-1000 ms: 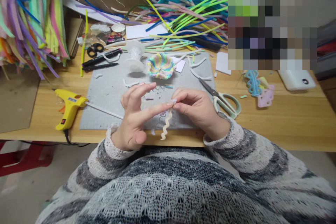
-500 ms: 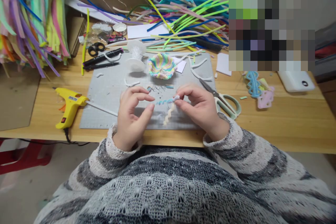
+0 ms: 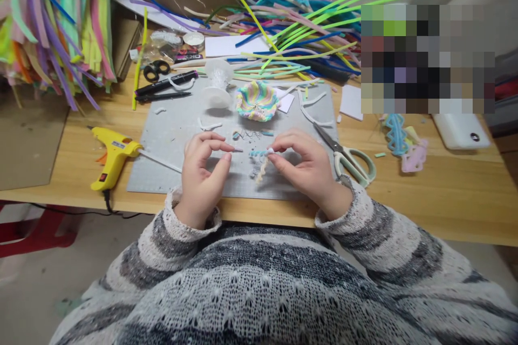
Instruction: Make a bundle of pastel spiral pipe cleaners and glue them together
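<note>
My right hand [image 3: 305, 167] pinches the pale end of a small pipe-cleaner piece, with a twisted blue strand [image 3: 257, 153] pointing left and a wavy cream strand [image 3: 262, 171] hanging down. Facing it across a gap, my left hand [image 3: 205, 172] has thumb and index finger drawn together at a thin grey strip [image 3: 238, 150], too small to name surely. Beneath both hands lies the grey cutting mat [image 3: 162, 140]. Just beyond them are some thin curled wires [image 3: 250, 133], a pastel ruffled pipe-cleaner bowl [image 3: 257, 102] and a spool of clear thread [image 3: 218, 86].
A yellow glue gun [image 3: 115, 153] rests at the left, scissors [image 3: 352, 159] at the right. Pipe cleaners [image 3: 307, 27] are heaped at the back, with a big bundle [image 3: 52, 27] back left. Blue and pink pieces [image 3: 396, 132] lie near a white phone-like device [image 3: 461, 129].
My left fingertips have drawn back left and closed together, with a thin grey strip now showing at them. The right hand keeps its pinch. The whole view has shifted slightly.
</note>
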Action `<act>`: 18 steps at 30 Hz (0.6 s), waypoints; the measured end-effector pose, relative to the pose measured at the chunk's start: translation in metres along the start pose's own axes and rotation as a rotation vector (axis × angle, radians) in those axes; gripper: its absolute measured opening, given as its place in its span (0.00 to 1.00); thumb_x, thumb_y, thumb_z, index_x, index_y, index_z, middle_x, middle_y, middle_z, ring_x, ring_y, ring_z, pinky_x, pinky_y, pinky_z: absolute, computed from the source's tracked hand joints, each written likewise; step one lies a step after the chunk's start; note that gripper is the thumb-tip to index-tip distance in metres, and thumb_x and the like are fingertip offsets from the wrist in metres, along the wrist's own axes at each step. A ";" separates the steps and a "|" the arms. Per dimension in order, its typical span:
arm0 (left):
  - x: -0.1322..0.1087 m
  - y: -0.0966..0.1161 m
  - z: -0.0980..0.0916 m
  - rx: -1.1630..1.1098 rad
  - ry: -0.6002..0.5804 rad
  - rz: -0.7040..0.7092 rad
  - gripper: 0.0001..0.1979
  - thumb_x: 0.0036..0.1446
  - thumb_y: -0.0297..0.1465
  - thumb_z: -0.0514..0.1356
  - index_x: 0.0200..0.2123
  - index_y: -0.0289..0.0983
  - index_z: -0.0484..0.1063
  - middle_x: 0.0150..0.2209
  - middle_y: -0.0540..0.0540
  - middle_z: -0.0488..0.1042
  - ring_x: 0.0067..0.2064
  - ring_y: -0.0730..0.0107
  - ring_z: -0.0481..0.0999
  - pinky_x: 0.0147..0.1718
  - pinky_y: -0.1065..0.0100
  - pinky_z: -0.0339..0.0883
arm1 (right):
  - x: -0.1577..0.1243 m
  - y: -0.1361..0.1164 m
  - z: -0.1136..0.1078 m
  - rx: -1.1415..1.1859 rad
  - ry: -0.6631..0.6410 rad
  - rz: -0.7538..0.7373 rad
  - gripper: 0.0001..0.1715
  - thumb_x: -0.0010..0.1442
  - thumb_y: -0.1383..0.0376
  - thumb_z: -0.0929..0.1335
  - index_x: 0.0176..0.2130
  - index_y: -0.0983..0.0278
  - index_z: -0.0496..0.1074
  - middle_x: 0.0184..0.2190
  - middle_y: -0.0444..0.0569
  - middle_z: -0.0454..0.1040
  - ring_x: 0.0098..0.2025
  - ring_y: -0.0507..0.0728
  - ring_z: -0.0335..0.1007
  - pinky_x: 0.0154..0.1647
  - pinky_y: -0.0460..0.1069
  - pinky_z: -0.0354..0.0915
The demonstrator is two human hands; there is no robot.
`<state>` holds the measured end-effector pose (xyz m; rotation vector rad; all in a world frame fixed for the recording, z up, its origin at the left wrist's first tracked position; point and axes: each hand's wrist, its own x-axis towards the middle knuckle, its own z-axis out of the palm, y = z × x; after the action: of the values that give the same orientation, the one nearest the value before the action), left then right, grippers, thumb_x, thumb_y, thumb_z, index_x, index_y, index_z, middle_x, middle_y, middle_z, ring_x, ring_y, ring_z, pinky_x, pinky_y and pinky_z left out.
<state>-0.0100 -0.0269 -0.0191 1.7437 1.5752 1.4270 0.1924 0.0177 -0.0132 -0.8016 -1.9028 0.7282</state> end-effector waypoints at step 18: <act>0.000 -0.001 0.000 0.001 -0.012 -0.008 0.05 0.56 0.25 0.60 0.34 0.39 0.73 0.42 0.46 0.71 0.49 0.62 0.71 0.54 0.53 0.60 | -0.002 -0.001 0.001 0.058 -0.003 0.097 0.07 0.57 0.68 0.70 0.39 0.61 0.70 0.32 0.44 0.70 0.35 0.52 0.66 0.39 0.51 0.65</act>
<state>-0.0101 -0.0262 -0.0199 1.7413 1.5754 1.4096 0.1926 0.0155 -0.0142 -0.8608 -1.8471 0.8410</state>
